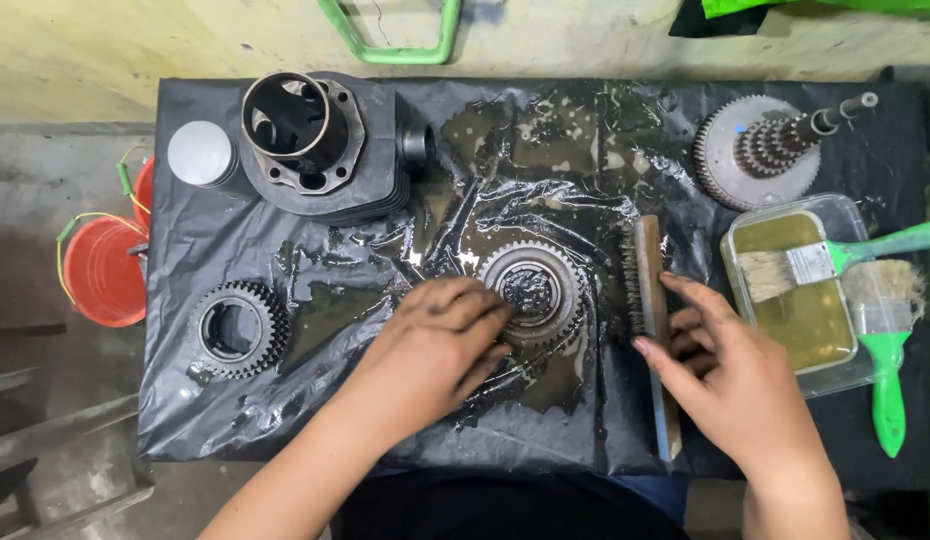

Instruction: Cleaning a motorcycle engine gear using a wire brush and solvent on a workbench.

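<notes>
A greasy gear [538,290] lies flat in the middle of an oily black plastic sheet [315,420]. My left hand [440,345] rests on the gear's near left edge, fingers on its teeth. To its right lies a wooden wire brush [652,330], bristles facing left. My right hand [720,370] lies against the brush's handle, fingers spread along its right side, not closed round it.
A finned engine cylinder [320,145] and a piston [200,153] stand at the back left, a second gear [238,328] at the left. A gear shaft cluster [770,145] sits back right. A clear tray [857,370] of yellowish liquid holds green-handled paintbrushes [840,258]. Red buckets [105,270] stand left.
</notes>
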